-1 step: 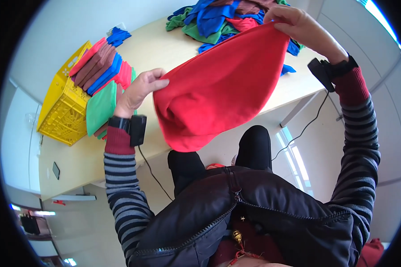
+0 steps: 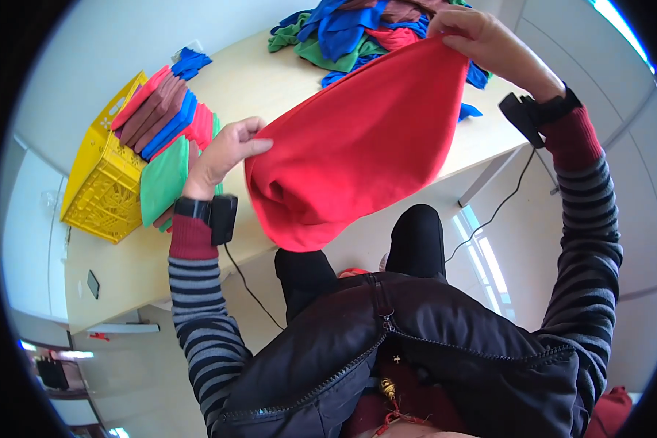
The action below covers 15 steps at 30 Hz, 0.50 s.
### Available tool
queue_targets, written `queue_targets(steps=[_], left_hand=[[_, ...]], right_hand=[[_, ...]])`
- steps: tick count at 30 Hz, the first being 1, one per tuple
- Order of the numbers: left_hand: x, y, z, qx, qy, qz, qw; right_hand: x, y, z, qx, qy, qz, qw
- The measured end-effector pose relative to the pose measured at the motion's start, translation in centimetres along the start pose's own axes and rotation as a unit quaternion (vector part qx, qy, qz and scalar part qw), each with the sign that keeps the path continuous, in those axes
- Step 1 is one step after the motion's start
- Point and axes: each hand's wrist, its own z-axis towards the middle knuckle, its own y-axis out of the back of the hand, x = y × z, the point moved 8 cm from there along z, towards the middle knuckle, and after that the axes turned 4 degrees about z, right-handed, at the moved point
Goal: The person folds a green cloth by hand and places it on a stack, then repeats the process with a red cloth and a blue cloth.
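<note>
A red cloth point(image 2: 365, 139) hangs stretched between my two hands, above the table's front edge and over my knees. My left hand point(image 2: 230, 152) pinches its upper left corner between thumb and fingers. At the upper right corner, my right hand point(image 2: 489, 45) grips the cloth, higher and farther from me than the left. The lower part sags in loose folds near its left end. Beyond the right hand lies a heap of crumpled cloths point(image 2: 343, 33) in blue, green, red and brown, partly covered by the red cloth.
Folded cloths point(image 2: 160, 120) in several colours stand in a yellow plastic crate point(image 2: 104, 191) at the left of the table point(image 2: 248, 69). Folded green cloths point(image 2: 165, 179) lean beside it. A small blue cloth point(image 2: 190, 63) lies behind, a phone point(image 2: 93, 284) near the left edge. Cables trail from both wrist devices.
Both hands have shifted slightly left with the red cloth. It hangs a little flatter, with fewer folds in its middle.
</note>
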Motion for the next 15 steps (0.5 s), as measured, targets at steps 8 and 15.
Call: queue_targets(steps=[8,15], left_hand=[[2.0,2.3,-6.3,-0.275,0.061,0.467,0.838],[10.5,0.4,-7.1,-0.304,0.011,0.099,0.948]], right_hand=[[-5.6,-13.9,-0.4,-0.002,-0.078,0.015,0.997],[-15.4,-28.6,-5.0,0.053,-0.259,0.158,0.951]])
